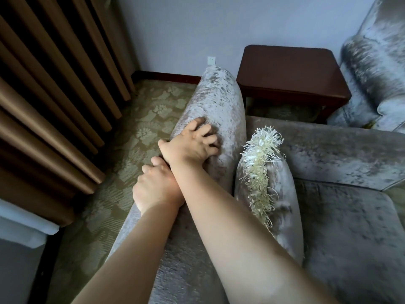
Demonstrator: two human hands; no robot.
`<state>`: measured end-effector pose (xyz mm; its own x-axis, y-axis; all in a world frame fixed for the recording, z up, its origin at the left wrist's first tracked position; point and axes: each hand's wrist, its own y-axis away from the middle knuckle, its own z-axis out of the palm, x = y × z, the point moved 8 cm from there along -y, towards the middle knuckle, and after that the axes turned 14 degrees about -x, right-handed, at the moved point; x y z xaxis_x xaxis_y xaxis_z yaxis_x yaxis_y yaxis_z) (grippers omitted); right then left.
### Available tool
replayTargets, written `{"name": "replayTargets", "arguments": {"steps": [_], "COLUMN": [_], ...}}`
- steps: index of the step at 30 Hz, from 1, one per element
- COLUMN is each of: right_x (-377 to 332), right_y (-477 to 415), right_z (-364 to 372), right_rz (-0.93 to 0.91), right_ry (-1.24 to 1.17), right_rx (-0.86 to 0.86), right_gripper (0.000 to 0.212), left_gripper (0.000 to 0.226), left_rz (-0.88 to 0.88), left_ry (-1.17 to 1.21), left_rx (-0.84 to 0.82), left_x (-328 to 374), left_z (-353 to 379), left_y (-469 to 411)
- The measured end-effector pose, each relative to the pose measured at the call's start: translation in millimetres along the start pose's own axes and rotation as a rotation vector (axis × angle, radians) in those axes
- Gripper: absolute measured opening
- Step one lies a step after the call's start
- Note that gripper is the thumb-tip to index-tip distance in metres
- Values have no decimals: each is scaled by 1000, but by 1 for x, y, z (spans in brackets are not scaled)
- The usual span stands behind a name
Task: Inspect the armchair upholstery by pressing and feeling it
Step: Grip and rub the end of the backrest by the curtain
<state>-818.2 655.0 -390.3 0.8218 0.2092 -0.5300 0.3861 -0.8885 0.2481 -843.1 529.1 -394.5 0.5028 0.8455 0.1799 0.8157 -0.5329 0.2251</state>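
The armchair is covered in grey crushed velvet; its padded left armrest (219, 99) runs away from me. My right hand (190, 143) lies on top of that armrest, fingers spread and curled, fingertips digging into the fabric. My left hand (153, 185) sits just behind and below it on the armrest's outer edge, partly hidden under my right wrist, fingers bent against the fabric. The seat cushion (350, 227) and the backrest (328, 150) lie to the right.
A grey throw pillow (282, 216) with a cream fringe stands on the seat against the armrest. A dark wooden side table (291, 71) is behind. A second velvet armchair (377, 62) is at far right. Brown curtains (43, 95) hang left over patterned green carpet (149, 119).
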Motion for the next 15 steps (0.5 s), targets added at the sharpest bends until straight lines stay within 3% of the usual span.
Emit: {"name": "replayTargets", "arguments": {"steps": [15], "right_x": [1], "right_y": [-3], "right_z": [-3], "right_rz": [-17], "right_ry": [-38], "right_rx": [-125], "right_gripper": [110], "left_gripper": [32], "left_rz": [-37], "left_ry": [66], "left_rx": [-120], "left_x": [5], "left_z": [-6], "left_y": [-2]}}
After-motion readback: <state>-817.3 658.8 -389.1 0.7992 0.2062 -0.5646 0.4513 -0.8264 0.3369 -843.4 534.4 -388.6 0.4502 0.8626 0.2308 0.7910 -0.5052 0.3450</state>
